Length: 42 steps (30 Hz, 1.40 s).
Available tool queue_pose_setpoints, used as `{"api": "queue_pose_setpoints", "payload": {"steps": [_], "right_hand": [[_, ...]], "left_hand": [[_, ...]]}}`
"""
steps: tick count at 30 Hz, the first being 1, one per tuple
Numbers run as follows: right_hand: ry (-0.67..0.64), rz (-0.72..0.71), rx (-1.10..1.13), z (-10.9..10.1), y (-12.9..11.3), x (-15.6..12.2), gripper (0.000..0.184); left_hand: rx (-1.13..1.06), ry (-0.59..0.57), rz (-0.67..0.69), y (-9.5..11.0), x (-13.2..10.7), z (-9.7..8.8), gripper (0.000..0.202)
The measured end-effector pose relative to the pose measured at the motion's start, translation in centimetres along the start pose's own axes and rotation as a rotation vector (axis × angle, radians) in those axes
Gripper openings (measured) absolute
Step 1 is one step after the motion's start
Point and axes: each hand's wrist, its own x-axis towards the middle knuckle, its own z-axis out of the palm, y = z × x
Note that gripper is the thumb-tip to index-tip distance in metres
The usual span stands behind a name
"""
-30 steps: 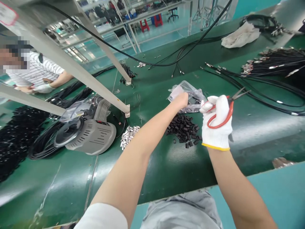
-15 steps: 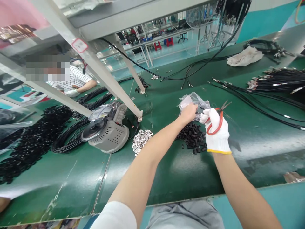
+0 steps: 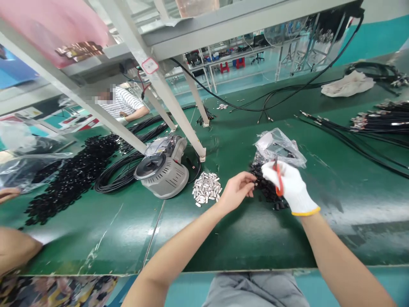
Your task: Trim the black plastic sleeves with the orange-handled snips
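Note:
My bare left hand is at the left edge of a pile of small black parts, its fingers curled together. Whatever may be between the fingertips is too small to make out. On the other side of the pile, my right hand, in a white glove with a yellow cuff, grips red-handled scissors. Just beyond the pile lies a crumpled clear plastic bag with dark pieces under or inside it. A heap of small silvery pieces sits left of my left hand.
A round grey machine stands left of the silvery heap, beside shelf posts. Black cables lie at right, and a long black heap at left. Another person sits across the table; someone's arm reaches in at left.
My left hand has come off the plastic bag and back toward me, to the black pile's left edge. The bag lies farther open. My right hand has turned, scissors still in it; the view has shifted left.

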Motion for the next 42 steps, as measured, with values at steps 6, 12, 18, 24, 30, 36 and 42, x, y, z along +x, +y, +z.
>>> {"api": "queue_pose_setpoints", "payload": {"steps": [6, 12, 18, 24, 30, 36, 42], "right_hand": [[-0.374, 0.07, -0.143, 4.7, 1.2, -2.9, 0.037], [-0.407, 0.047, -0.266, 5.4, 1.6, -3.3, 0.034], [-0.47, -0.126, -0.522, 6.1, -0.5, -2.8, 0.027], [-0.419, -0.344, -0.741, 5.8, -0.4, -1.5, 0.029], [-0.35, -0.464, -0.868, 4.5, 1.3, -1.7, 0.023], [-0.4, -0.567, -1.005, 3.7, 1.6, -1.8, 0.027], [-0.47, -0.602, -1.122, 4.0, 2.3, -1.9, 0.023]], "left_hand": [[-0.337, 0.13, -0.169, -0.7, -5.3, -2.6, 0.034], [-0.429, 0.196, -0.133, -0.9, -6.8, -4.8, 0.027], [-0.31, 0.191, -0.162, -2.2, -6.9, -5.1, 0.023], [-0.211, 0.24, -0.116, -2.0, -7.2, -5.0, 0.031], [-0.218, 0.289, -0.175, -1.7, -7.2, -5.2, 0.02], [-0.204, 0.341, -0.133, -2.0, -7.1, -5.1, 0.023], [-0.231, 0.363, -0.182, -2.5, -7.3, -5.4, 0.025]]}}
